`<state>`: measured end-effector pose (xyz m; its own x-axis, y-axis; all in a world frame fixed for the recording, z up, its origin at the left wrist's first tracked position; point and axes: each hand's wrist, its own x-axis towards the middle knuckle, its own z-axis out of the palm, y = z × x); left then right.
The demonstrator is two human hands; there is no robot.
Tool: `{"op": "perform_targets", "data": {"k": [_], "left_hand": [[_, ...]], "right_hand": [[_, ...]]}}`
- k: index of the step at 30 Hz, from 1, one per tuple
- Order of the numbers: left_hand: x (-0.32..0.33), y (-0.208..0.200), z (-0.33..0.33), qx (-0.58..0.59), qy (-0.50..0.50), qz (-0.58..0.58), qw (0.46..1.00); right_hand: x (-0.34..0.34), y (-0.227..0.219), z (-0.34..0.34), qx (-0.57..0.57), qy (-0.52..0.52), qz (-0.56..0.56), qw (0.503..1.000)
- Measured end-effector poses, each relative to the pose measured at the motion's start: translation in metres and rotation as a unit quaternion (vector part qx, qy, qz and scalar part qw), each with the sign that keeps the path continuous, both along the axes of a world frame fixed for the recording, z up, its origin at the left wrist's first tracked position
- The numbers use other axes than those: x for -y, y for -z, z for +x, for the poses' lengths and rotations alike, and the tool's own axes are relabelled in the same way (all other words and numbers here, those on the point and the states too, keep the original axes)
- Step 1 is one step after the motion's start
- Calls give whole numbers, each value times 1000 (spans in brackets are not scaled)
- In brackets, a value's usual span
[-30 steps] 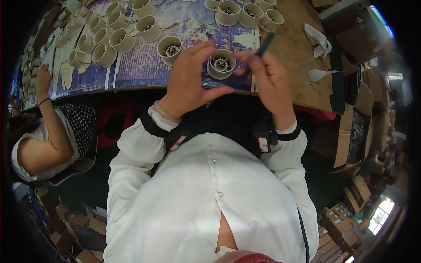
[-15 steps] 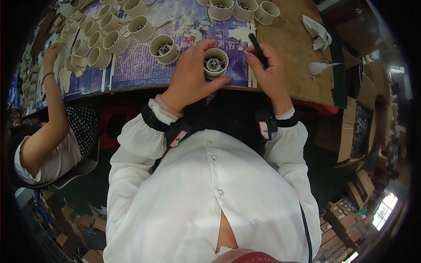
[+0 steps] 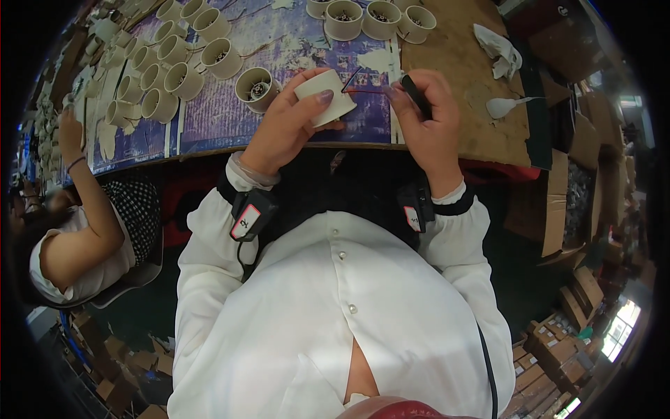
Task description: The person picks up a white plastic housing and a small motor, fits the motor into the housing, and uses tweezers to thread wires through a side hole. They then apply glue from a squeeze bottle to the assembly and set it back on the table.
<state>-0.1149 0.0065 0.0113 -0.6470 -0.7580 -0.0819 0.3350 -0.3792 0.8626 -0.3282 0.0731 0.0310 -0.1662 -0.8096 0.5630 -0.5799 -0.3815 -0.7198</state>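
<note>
My left hand (image 3: 279,129) is closed around a cream-white round plastic housing (image 3: 319,84), tipped on its side with its base toward the right. From that base thin dark and red wires (image 3: 364,91) reach toward my right hand (image 3: 434,119). A dark, slim stick-like tool (image 3: 417,98) is gripped in that hand, between thumb and fingers. My right fingertips are at the wire's end; whether they pinch it is too small to tell. Just left of my left hand stands another cup-shaped housing (image 3: 255,89), open side up, with a metal motor part inside.
Several similar housings (image 3: 184,82) with wires stand across the table's (image 3: 216,126) left side, others along the far edge. To the right lie a crumpled white cloth (image 3: 499,52) and a white narrow-nozzled bottle (image 3: 504,107). A co-worker's arm (image 3: 98,202) is at the left.
The housing has gone from upright to lying on its side in my left hand, off the table, and its wires now show. My right hand keeps the tool and has barely shifted.
</note>
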Motion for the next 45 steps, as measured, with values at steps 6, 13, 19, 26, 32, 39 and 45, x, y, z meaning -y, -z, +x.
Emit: {"op": "perform_targets", "data": {"k": [6, 13, 19, 26, 32, 39, 45], "left_hand": [[2, 0, 5, -38, 48, 96, 993], [7, 2, 11, -100, 85, 152, 980], [7, 5, 10, -72, 73, 136, 985], [0, -3, 4, -74, 39, 71, 994], [-5, -7, 5, 10, 1, -61, 998], [-12, -1, 2, 87, -68, -287, 951], [-14, 5, 3, 119, -74, -362, 921]], "right_hand": [[21, -9, 16, 47, -42, 86, 994], [29, -8, 17, 135, -94, 159, 974], [26, -8, 16, 121, -87, 152, 977], [11, -12, 7, 73, -99, 164, 979], [4, -9, 8, 13, -120, 111, 986], [-7, 10, 2, 3, -124, 146, 981], [-6, 14, 5, 25, -124, 185, 975]]}}
